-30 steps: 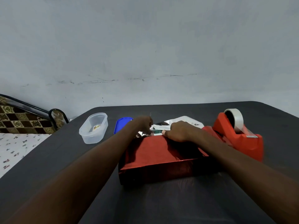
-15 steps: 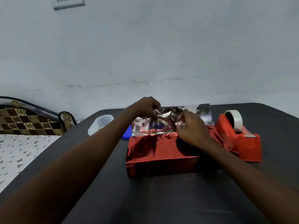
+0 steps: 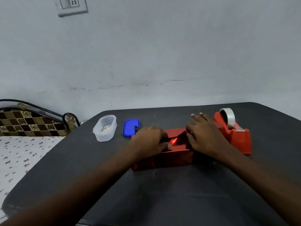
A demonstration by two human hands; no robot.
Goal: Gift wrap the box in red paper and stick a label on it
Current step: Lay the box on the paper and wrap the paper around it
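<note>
both hands (image 3: 177,141) pressed flat, fingers loose, on the red-papered box (image 3: 171,158); tape dispenser (image 3: 234,134) beside it; taping and label seemingly remained.

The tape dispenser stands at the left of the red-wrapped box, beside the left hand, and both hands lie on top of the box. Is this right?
Not quite. In the head view the tape dispenser stands at the right of the red-wrapped box, beside the right hand. The rest holds: the left hand and the right hand both lie on top of the box.
</note>
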